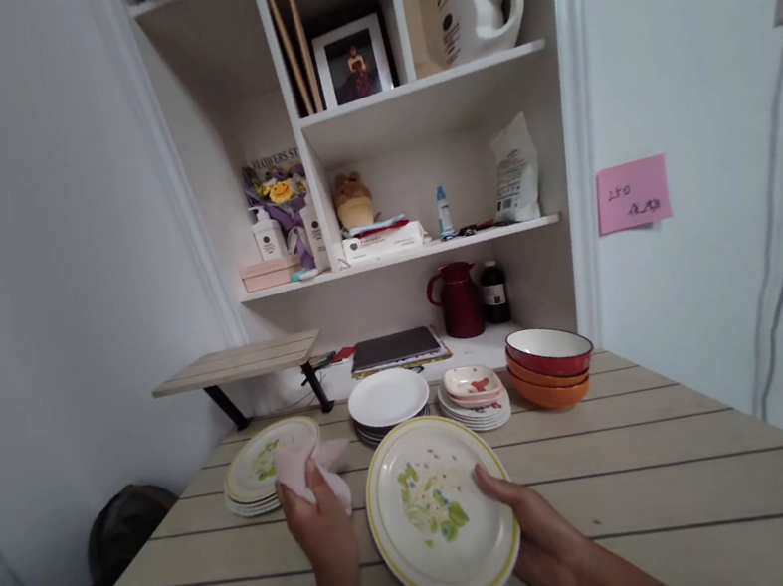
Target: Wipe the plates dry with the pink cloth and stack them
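My right hand (pixel 535 530) grips the right rim of a white plate (pixel 436 507) with a yellow-green edge and a flower print, tilted up above the table. My left hand (pixel 324 532) is closed on a pale pink cloth (pixel 308 464), just left of the plate. A stack of matching flowered plates (pixel 263 467) lies behind my left hand.
On the slatted wooden table (pixel 659 478) stand a stack of plain white plates (pixel 387 400), a stack of small dishes (pixel 474 395) and stacked red and orange bowls (pixel 551 366). Shelves with a red jug (pixel 457 299), bottles and a framed photo rise behind. A low wooden riser (pixel 237 364) stands at the left.
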Available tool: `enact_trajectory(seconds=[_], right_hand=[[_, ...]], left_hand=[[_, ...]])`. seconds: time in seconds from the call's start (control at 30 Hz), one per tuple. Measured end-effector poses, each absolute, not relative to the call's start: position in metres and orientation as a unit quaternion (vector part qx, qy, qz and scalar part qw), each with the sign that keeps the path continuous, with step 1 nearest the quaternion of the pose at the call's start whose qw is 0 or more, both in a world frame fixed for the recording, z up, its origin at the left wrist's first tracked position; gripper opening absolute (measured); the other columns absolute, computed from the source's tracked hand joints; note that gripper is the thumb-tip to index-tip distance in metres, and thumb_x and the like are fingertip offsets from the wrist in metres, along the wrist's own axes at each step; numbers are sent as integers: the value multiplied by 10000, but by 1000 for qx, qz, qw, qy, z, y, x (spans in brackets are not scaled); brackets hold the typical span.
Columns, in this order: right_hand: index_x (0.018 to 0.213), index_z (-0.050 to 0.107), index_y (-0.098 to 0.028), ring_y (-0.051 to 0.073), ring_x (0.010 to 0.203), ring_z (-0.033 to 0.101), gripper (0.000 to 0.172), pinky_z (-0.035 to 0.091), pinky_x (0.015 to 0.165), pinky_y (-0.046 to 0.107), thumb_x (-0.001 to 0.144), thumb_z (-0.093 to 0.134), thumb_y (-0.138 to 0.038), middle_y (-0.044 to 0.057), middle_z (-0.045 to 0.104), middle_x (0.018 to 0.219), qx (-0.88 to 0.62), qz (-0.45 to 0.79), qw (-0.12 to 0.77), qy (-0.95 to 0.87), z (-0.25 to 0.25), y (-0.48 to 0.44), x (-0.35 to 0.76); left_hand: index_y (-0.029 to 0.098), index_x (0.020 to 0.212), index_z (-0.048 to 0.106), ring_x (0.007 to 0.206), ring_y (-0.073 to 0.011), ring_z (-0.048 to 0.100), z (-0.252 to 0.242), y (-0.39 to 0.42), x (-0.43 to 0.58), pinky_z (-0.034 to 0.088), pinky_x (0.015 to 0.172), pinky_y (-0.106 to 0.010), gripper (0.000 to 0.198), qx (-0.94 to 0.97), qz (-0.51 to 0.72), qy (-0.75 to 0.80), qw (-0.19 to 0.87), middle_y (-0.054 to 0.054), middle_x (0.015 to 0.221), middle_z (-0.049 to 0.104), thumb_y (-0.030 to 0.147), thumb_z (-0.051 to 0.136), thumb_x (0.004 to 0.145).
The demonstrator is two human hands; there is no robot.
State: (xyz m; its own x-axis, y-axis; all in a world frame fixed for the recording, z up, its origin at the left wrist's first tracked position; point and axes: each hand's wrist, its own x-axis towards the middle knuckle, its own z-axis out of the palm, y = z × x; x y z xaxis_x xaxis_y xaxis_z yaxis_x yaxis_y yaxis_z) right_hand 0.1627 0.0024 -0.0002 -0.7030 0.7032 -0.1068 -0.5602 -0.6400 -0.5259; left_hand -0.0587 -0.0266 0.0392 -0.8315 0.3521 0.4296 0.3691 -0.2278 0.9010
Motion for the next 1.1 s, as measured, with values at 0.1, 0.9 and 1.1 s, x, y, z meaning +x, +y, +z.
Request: enact_trajectory(seconds=[0.1, 0.9, 1.1], right_hand=[[1263, 540, -36, 293, 1082, 631, 562, 401, 1018, 457, 853, 559, -419, 214, 679, 1127, -137, 900, 347, -224, 1, -4, 162], [1222, 587, -64, 281, 1032, 656, 498, 457, 959, 429, 861, 541, -403, 173, 697, 1112, -164, 887, 382, -201, 3, -15, 156], [1198, 597, -60, 259, 1008, 665, 456, 452, 968, 402, 872, 552, -376, 156, 724, 1041, -166, 878, 401, -200, 4, -14, 159]], left_hand=[[171, 1223, 530, 1160, -270, 536, 46, -36, -41, 362, 1038, -400, 480, -366, -699, -613, -26, -125, 1190, 615, 461, 473, 845], [157, 1284, 548, 1008, -276, 541, 23, -63, -6, 444, 924, -467, 587, -571, -458, -680, 30, -135, 1037, 513, 542, 398, 866], [137, 1143, 653, 1029, -291, 542, 3, -54, 16, 429, 940, -449, 397, -581, -408, -703, 44, -155, 1099, 568, 342, 529, 826]])
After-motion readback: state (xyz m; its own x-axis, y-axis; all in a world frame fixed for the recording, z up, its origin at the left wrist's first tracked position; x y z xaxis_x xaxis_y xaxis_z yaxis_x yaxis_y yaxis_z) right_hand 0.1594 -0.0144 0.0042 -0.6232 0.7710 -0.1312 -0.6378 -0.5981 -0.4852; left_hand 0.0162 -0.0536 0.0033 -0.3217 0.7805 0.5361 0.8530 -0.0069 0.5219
